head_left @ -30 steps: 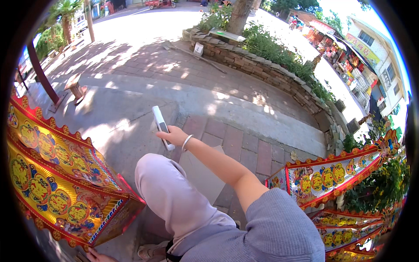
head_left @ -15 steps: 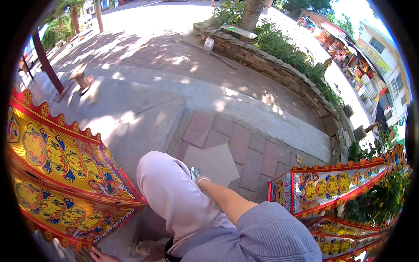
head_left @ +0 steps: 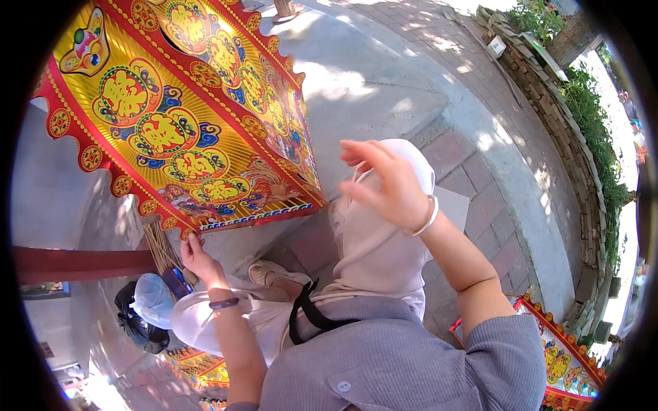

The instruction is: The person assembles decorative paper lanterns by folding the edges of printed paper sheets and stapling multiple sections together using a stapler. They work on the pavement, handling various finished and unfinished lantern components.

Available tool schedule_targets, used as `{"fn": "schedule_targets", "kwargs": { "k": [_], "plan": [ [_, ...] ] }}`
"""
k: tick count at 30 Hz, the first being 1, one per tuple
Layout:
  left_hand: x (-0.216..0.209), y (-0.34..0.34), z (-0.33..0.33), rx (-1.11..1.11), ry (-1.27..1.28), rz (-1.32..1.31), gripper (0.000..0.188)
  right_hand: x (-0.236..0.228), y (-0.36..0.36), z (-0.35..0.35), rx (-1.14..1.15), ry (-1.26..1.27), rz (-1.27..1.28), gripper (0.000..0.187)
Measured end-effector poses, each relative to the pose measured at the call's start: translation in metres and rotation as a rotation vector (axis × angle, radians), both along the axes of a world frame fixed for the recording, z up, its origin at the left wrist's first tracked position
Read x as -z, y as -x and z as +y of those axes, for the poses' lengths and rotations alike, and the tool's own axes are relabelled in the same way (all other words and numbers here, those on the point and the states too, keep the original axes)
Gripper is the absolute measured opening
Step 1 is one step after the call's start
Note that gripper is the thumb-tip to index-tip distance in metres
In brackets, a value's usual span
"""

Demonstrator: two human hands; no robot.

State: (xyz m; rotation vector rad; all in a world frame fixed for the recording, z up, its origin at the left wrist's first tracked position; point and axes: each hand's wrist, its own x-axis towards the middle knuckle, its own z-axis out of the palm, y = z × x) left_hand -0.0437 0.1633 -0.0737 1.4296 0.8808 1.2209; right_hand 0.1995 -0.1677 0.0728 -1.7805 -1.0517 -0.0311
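A large folded panel [head_left: 164,130] in red and gold rises at the left, with round printed emblems and a scalloped red border. My left hand [head_left: 200,262], wearing a dark bracelet, pinches its lower red corner between thumb and fingers. Above my right knee hovers my right hand [head_left: 387,181], a pale bangle on its wrist, with fingers apart and nothing visible in them. It is away from the panel. A flat grey-beige board [head_left: 450,212] lies on the paving, partly hidden behind my knee and right forearm.
Beside my left knee are thin sticks [head_left: 159,248], a pale blue bag [head_left: 152,300] and a black bag [head_left: 130,318]. More decorated panels lie at lower left [head_left: 199,366] and lower right [head_left: 558,363]. A low brick planter wall [head_left: 548,103] curves along the right.
My view has turned left, so the panel sits higher and more central. My right hand has risen from near the board, where it held a small metallic tool, and appears empty.
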Motion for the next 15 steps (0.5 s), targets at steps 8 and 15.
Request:
{"fn": "schedule_targets", "kwargs": {
  "k": [8, 15],
  "plan": [
    [0.005, -0.008, 0.006, 0.042, 0.159, -0.080, 0.024, 0.045, 0.044, 0.041, -0.097, 0.151, -0.072, 0.042],
    [-0.021, -0.011, 0.028, 0.167, 0.171, -0.130, 0.040, 0.028, 0.023, 0.060, -0.257, 0.097, -0.088, 0.035]
  ]
}}
